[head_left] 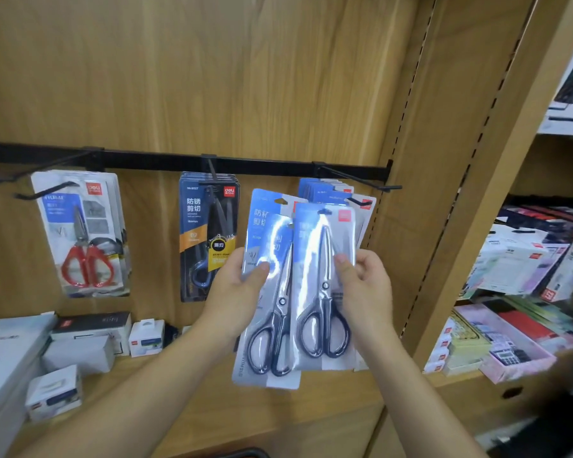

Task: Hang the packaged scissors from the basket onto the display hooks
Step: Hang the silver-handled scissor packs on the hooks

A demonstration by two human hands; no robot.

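L hand grips left pack. R hand pinches right pack, thumb on front. Both packs are upright, w/ blades to 12 and handles to 6. Hook sits approx 1 o'clock from right pack's hang hole, just beside it. R hand is nearer, so prob goes first.

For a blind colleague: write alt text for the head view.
The left hand holds one blue scissors pack, the right hand a second pack, before a display hook bearing matching packs. Red-handled scissors and a dark pack hang further left.
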